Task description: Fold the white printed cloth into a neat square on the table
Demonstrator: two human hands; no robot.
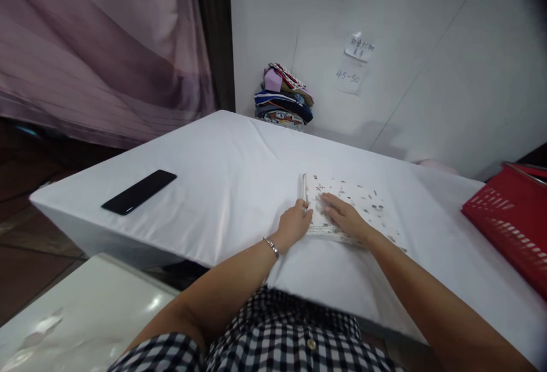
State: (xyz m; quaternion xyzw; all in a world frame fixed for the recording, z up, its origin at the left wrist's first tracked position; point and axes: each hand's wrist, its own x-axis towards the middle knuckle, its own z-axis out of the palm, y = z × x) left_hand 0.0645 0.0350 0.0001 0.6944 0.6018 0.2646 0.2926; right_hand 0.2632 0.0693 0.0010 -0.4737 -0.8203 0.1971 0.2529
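Folded patterned cloth (354,204) lies near the bench's (222,155) near edge, right of middle. Left hand (294,225) pinches its folded left edge, fingers together; right hand (344,215) lies flat, fingers spread. Looks light, limp, prone to slide; best held at the fold. Phone (139,191) toward the left edge, clothes stack (284,97) at the far edge, red basket (510,218) right, all well apart.

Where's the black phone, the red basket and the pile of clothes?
black phone (139,191), head view, middle of its screen.
red basket (508,218), head view, its slatted side wall.
pile of clothes (283,98), head view, middle of the stack.
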